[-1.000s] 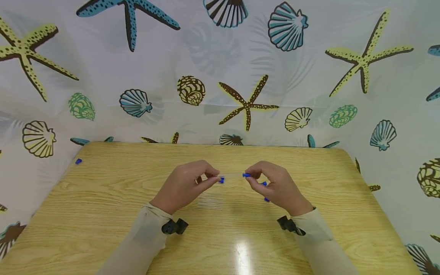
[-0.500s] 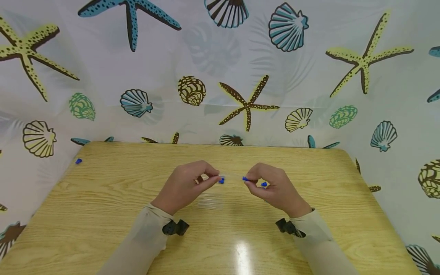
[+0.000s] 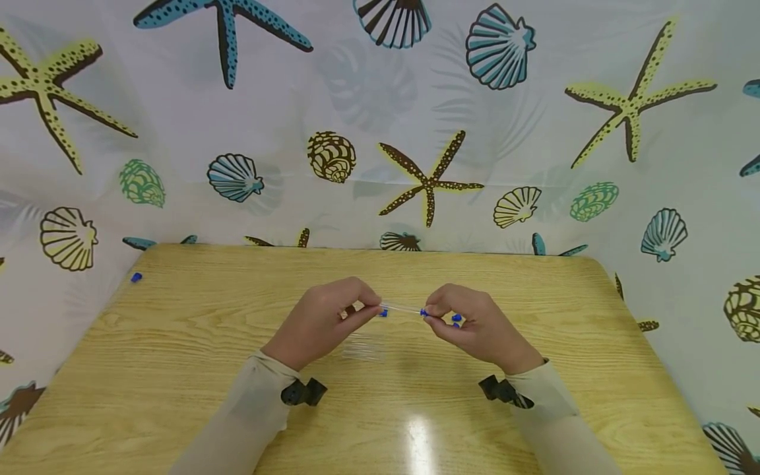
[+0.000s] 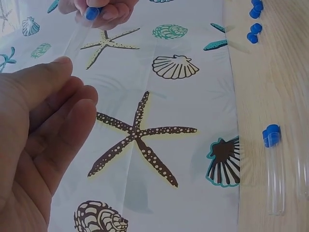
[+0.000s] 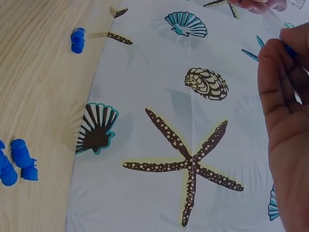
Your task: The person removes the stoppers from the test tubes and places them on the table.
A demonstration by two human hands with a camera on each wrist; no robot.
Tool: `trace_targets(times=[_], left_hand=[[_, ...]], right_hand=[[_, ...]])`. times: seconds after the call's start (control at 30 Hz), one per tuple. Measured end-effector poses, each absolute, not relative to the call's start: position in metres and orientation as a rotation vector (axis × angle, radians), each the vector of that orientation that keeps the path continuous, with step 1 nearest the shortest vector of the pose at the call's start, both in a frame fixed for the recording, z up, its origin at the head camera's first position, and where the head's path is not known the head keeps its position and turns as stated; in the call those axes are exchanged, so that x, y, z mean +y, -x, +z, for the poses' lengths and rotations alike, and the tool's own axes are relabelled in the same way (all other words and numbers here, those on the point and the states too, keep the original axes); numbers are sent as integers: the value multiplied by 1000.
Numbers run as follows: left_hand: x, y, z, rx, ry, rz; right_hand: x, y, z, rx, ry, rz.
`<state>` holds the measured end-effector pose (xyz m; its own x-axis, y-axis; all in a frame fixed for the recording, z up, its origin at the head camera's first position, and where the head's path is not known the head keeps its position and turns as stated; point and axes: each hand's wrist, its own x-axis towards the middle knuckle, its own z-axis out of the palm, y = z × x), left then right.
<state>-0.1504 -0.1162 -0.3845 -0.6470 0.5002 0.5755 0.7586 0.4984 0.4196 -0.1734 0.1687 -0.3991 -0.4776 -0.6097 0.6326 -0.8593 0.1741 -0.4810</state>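
Note:
Between thumb and fingertips, my left hand (image 3: 329,316) pinches a thin clear test tube (image 3: 402,308) in the air above the table. The tube slopes slightly down toward my right hand (image 3: 472,323), whose thumb and fingers pinch a blue stopper (image 3: 424,312). Tube end and stopper appear to meet; whether the stopper sits inside cannot be told. In the left wrist view, the raised tube (image 4: 77,41) runs from the left fingertips to the blue stopper (image 4: 91,13). Fingers mostly hide the stopper in the right wrist view.
Several clear tubes (image 3: 362,348) lie on the wooden table (image 3: 208,343) below my left hand. One tube (image 4: 275,179) has blue stoppers at its far end. More blue stoppers (image 3: 456,318) lie beyond my right hand, and another (image 3: 136,278) is at the far left corner.
My right hand has lowered slightly with the blue stopper, and its fingers have shifted on it. The tube now tilts down to the right. My left hand has hardly moved.

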Motion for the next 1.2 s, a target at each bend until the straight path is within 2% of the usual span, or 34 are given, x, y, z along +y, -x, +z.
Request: trace_targets(times=[0.2, 0.47, 0.93, 1.2], left_hand=[[-116, 150, -385, -2380, 1030, -951], [-120, 151, -384, -2389, 1073, -952], [-119, 151, -384, -2394, 1080, -984], [-120, 150, -384, -2349, 1095, -1062]], right_hand=[[164, 171, -399, -2094, -1341, 1207], [168, 172, -399, -2179, -1424, 1249], [168, 173, -402, -2140, -1408, 1354], [167, 173, -402, -2176, -1282, 1280]])
